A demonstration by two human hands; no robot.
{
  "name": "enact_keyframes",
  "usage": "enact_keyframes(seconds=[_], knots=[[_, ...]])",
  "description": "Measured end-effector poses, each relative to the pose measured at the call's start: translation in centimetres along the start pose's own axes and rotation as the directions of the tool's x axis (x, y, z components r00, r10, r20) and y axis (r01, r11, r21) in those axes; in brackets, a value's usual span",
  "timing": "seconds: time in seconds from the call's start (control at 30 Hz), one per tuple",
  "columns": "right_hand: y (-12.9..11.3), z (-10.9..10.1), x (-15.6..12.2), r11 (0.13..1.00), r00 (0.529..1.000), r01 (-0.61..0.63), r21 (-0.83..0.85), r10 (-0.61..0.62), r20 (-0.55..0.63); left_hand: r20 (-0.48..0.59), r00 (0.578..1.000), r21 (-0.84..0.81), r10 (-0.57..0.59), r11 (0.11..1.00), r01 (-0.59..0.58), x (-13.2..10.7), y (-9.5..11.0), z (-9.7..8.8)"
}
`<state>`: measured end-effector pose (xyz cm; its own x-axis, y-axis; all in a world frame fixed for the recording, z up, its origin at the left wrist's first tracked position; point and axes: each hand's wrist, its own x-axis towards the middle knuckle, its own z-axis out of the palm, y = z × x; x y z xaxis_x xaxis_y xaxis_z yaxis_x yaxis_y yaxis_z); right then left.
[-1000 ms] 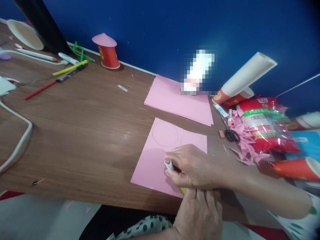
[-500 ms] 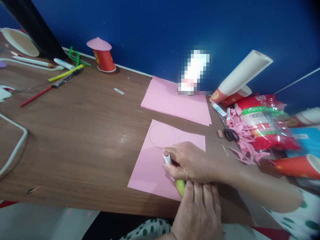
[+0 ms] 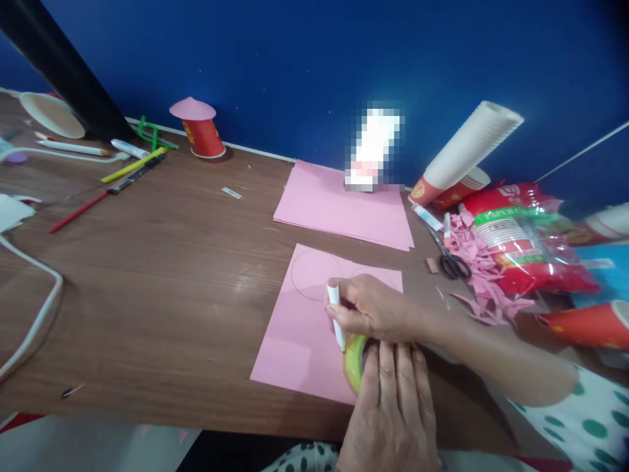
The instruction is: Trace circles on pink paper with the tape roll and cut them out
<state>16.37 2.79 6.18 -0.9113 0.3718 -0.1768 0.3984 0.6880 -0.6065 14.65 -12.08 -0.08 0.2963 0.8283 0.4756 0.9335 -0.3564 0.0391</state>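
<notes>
My right hand (image 3: 371, 308) is closed around a white marker pen (image 3: 335, 318) with a brownish end. The marker's tip meets the outer edge of a yellow-green roll of tape (image 3: 352, 367) lying on a pink sheet of paper (image 3: 299, 334). With its fingers extended over the roll, my left hand (image 3: 393, 406) holds it down against the sheet; the thumb is hidden, as is the roll's right part. Along the sheet's far edge are drawn circles (image 3: 317, 275), one partly covered by my right hand.
Behind lies a pink paper stack (image 3: 339, 206). Scissors (image 3: 452, 262), pink scraps (image 3: 479, 262), a red plastic pack (image 3: 521, 242) and stacked paper cups (image 3: 472, 147) fill the right. Left stand a red cup with a pink cone top (image 3: 204, 134), pens (image 3: 73, 147) and a white cable (image 3: 46, 308).
My right hand has turned the marker more upright, with its tip now visible at the roll's left edge. More of the roll shows. The view has shifted slightly.
</notes>
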Motion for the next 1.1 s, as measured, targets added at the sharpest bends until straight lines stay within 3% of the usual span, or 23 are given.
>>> enact_keyframes(seconds=[0.3,0.57,0.73,0.9,1.1], knots=[[1.3,0.0,-0.7,0.997,0.997,-0.004,0.077,0.009,-0.076,0.022,1.000,-0.021,0.019,1.000,-0.019,0.2,-0.3,0.0],[2.4,-0.4,-1.8,0.974,0.984,-0.069,0.216,0.103,-0.147,-0.007,1.000,-0.055,0.001,0.998,-0.001,0.4,-0.3,0.1],[3.1,-0.6,-3.2,0.957,0.952,-0.089,0.275,0.163,-0.258,0.050,0.997,-0.082,-0.066,0.994,0.070,0.3,0.1,-0.1],[4.1,-0.1,-5.1,0.953,0.928,-0.062,0.295,0.164,-0.334,0.062,0.997,-0.112,-0.049,0.992,0.056,0.2,-0.1,-0.1],[4.8,0.9,-7.6,0.945,0.868,-0.038,0.324,0.192,-0.458,0.056,0.998,-0.108,-0.031,0.993,0.037,0.3,-0.5,-0.4]])
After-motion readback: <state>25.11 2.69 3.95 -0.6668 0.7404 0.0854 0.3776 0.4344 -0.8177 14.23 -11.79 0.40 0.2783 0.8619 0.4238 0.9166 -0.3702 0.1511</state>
